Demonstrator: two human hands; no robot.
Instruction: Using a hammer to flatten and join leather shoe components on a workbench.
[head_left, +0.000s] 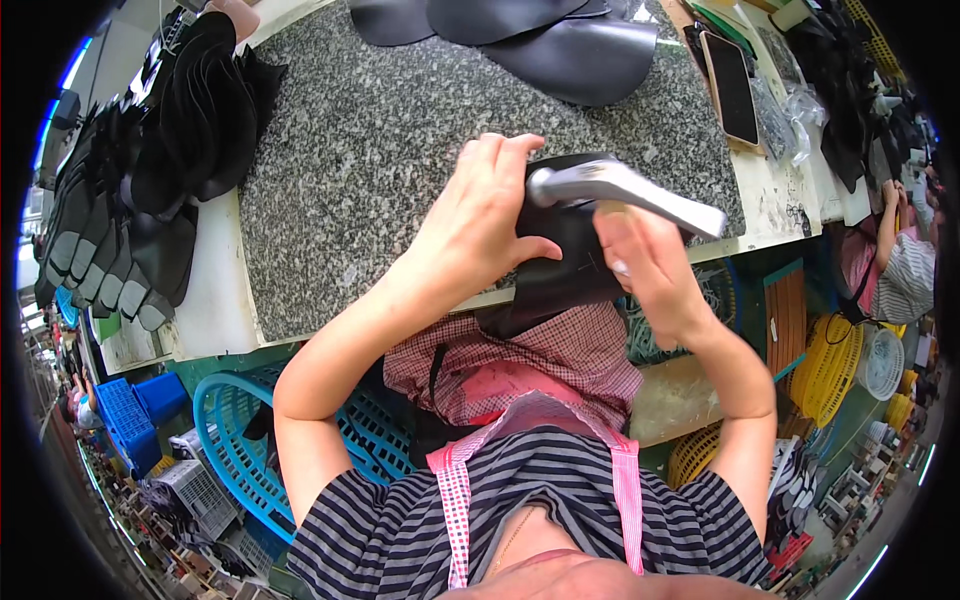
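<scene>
A claw hammer [630, 185] with a silver metal head is gripped in my right hand [650, 270], its fingers closed round the handle. The hammer's round face is over a black leather piece [570, 245] at the front edge of the stone slab. The leather hangs past that edge toward my lap. My left hand [480, 205] holds the piece down at its left side, thumb apart from the curved fingers. Whether the hammer face touches the leather, I cannot tell. More black leather pieces [590, 60] lie flat at the far side of the slab.
The speckled granite slab [340, 180] covers most of the table. Stacked black shoe-upper pieces [200, 110] stand at the left. A phone [730, 88] lies at the right edge. Below are a blue basket [215, 420] and yellow baskets [830, 365]. Another person [905, 270] is at far right.
</scene>
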